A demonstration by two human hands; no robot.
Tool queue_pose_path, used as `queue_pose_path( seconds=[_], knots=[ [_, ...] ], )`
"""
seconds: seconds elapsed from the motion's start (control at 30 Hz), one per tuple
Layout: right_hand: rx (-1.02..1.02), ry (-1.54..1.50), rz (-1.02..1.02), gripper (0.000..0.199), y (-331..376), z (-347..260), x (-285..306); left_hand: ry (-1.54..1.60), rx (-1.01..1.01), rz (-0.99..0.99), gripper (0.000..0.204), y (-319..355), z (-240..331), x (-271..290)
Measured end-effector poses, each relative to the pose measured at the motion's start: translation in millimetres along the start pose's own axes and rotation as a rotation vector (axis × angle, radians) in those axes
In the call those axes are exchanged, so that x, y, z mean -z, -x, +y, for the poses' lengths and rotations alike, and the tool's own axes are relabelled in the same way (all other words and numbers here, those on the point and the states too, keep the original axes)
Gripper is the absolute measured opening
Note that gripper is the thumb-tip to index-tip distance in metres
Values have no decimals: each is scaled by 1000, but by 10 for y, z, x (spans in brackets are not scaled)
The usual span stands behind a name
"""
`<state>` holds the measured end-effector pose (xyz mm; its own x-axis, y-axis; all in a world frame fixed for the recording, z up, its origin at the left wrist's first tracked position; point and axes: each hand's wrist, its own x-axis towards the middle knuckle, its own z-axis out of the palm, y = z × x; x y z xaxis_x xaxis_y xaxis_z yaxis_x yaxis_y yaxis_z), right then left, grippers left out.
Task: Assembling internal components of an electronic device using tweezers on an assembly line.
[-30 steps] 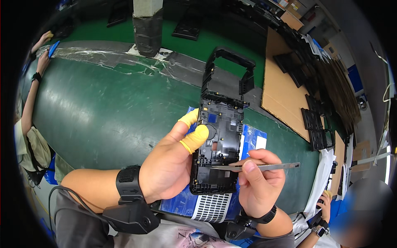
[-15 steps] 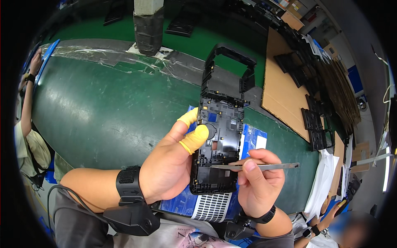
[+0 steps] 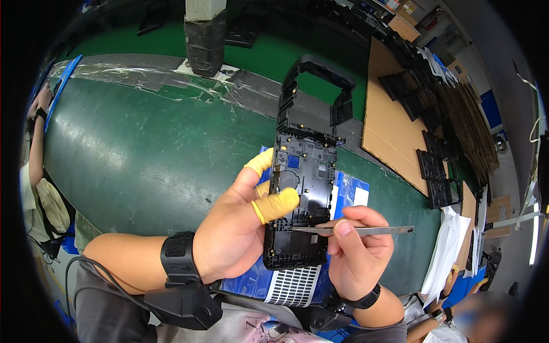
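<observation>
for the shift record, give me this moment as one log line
left hand: holds black housing | right hand: holds metal tweezers, tip over housing's near end | bench: green

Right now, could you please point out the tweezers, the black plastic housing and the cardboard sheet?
Tweezers [image 3: 378, 231], head view: rear shank.
Black plastic housing [image 3: 316, 193], head view: inner face.
Cardboard sheet [image 3: 385, 124], head view: bare surface.

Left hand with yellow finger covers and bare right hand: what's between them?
In the head view, a long black plastic housing is between the left hand and the right hand; thin silver metal tweezers reach over its lower part.
</observation>
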<state>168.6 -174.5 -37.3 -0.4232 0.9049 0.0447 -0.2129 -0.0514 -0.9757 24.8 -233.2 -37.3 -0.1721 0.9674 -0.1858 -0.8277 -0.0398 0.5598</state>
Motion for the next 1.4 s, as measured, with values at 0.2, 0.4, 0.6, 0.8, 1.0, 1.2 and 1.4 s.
queue_pose_path(
  seconds=[0.2,0.4,0.6,0.8,1.0,1.2,1.4],
  knots=[
    [24,-66,-42,22,11,-10,53,-123,0,33,80,9,-34,13],
    [126,-109,152,20,-330,-94,164,-209,-112,65,82,-28,92,44],
    [12,9,156,16,-623,180,349,-134,-225,106,51,-114,287,70],
    [-20,29,195,14,-633,209,356,-201,-179,173,41,-116,329,131],
    [-32,62,208,14,-632,221,356,-187,-154,138,41,-107,293,101],
    [-51,28,212,16,-659,224,406,-172,-149,115,44,-140,222,115],
    [-166,-174,134,14,-462,40,228,-86,-66,103,47,-120,138,76]
  ],
)
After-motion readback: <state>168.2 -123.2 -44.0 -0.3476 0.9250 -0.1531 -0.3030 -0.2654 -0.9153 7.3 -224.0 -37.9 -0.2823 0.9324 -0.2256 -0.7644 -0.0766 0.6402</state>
